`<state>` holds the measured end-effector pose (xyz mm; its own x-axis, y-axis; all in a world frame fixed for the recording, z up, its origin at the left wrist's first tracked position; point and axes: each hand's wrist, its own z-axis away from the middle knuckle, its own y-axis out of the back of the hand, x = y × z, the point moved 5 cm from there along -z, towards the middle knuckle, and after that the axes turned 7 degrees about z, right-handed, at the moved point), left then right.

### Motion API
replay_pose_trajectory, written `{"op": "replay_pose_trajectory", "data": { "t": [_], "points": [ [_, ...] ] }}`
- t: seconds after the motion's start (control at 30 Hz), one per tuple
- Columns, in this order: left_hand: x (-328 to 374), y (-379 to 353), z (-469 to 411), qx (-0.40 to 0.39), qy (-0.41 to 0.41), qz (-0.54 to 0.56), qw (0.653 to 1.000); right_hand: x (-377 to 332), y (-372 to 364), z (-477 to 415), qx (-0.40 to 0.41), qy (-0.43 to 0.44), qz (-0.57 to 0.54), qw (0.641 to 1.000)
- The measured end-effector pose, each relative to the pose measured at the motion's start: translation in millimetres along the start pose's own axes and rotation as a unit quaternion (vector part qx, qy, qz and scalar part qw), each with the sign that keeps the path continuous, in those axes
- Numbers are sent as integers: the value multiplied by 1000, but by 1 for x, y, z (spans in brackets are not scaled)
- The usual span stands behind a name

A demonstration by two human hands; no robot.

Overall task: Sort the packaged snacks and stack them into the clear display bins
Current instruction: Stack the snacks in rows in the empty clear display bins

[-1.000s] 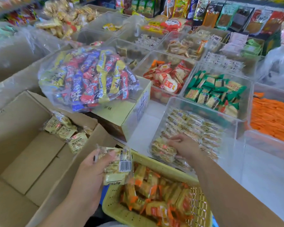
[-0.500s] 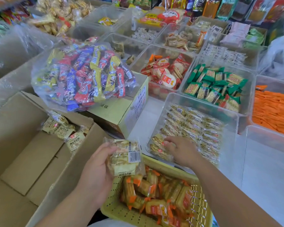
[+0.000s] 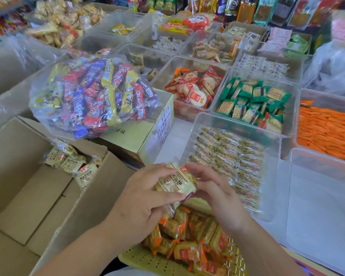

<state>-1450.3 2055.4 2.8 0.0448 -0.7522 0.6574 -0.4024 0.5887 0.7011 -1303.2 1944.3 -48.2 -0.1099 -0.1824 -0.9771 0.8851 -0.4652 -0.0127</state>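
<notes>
**A:** Panel 1, change. Your right hand (image 3: 217, 194) has left the rows of packets in the near clear bin (image 3: 275, 166) and now meets your left hand (image 3: 139, 198) above the yellow basket (image 3: 143, 259).

**B:** Both hands grip 1 snack packet (image 3: 176, 183). Your left fingers curl round its left side, and your right fingers and thumb pinch its right end. Its printed face now shows, where 0.5 s ago the barcode side did.

**A:** What does that mean for the task?

**B:** It reads as a turn or a pass to your right hand so the packet matches the rows. The packet hangs just short of the bin's near corner and is not yet in it.

**A:** Panel 2, surface and room.

**B:** The white surface (image 3: 170, 140) carries a grid of clear bins, each with 1 kind of snack: green, red and orange packs among them. At your left, the open cardboard box (image 3: 38, 196) holds a few matching packets (image 3: 72, 162) in its far corner. A bag of mixed sweets (image 3: 92, 96) lies on a closed carton (image 3: 139, 134). Hanging packs line the back.
</notes>
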Motion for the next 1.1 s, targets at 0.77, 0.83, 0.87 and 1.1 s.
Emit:
{"op": "replay_pose_trajectory", "data": {
  "t": [0.77,0.83,0.87,1.1],
  "points": [
    [-61,-61,-12,-269,253,-52,928,18,98,-19,221,-46,175,958],
    [-63,-72,-9,-306,229,-118,917,14,102,-32,249,-26,259,933],
    [-63,-76,-9,-310,228,-130,914,10,99,-39,247,-9,302,921],
    [-69,-79,-8,-306,224,-155,912,31,44,-85,59,-9,506,860]
  ]
}}
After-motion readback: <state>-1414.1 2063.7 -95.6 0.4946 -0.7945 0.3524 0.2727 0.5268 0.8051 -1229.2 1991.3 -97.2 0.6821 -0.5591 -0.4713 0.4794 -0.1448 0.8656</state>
